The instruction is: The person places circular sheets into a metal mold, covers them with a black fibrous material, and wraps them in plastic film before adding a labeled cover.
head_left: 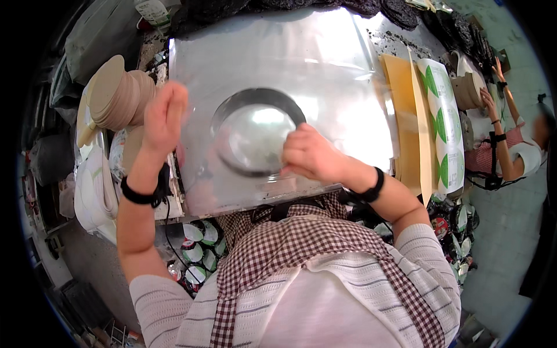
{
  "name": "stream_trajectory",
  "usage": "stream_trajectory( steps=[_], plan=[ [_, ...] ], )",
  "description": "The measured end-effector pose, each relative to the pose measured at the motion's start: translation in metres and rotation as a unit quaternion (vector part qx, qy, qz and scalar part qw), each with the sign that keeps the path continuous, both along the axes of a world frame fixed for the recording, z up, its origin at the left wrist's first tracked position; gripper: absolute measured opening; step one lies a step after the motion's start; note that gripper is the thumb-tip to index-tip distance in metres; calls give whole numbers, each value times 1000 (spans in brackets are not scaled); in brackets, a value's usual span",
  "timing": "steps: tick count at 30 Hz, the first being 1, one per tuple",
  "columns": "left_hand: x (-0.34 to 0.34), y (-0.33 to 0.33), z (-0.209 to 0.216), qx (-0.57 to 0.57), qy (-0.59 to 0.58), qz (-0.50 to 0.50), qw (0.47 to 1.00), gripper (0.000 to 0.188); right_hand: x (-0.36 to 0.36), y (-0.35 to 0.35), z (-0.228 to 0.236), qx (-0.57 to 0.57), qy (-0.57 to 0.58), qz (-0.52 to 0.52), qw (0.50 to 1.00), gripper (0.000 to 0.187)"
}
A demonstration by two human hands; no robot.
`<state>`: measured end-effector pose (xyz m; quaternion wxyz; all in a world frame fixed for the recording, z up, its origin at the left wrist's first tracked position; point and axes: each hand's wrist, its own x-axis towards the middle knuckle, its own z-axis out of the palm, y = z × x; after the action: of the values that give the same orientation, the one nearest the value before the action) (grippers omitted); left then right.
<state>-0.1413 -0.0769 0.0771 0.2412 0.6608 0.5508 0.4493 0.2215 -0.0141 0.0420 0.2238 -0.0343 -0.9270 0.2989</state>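
Note:
A round metal ring (262, 96), dark along its far wall, stands on the shiny metal sheet (331, 64) that covers the table. My right hand (313, 153) is closed on the ring's right side, fingers curled over its wall. Bare sheet shows through the middle of the hoop. My left hand (165, 117) is raised at the sheet's left edge, apart from the ring and close to a stack of round brown cardboard discs (115, 95). Its fingers are curled together and slightly blurred; whatever they may hold is hidden.
Dark, flat, crumbly cakes (400, 13) lie along the far edge. Yellow-brown paper sheets (400, 110) and green-and-white printed wrappers (442, 124) lie at the right. A co-worker (510, 145) handles another disc stack there. Several crumpled wrappers (197, 249) sit below the table.

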Motion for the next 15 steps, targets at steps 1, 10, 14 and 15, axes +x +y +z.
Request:
stream_trajectory(
  steps=[1,10,14,15],
  plan=[
    [9,-22,9,78,116,-61,988,20,-8,18,-49,80,-24,-78,993,22],
    [15,-100,-80,40,345,-170,922,34,91,-19,52,-216,-365,101,900,67],
    [17,-109,-51,-47,349,-196,915,51,145,26,-26,48,-328,-249,910,74],
    [16,-113,-33,-71,342,-187,918,58,152,32,-23,12,-343,-210,915,75]
  ],
)
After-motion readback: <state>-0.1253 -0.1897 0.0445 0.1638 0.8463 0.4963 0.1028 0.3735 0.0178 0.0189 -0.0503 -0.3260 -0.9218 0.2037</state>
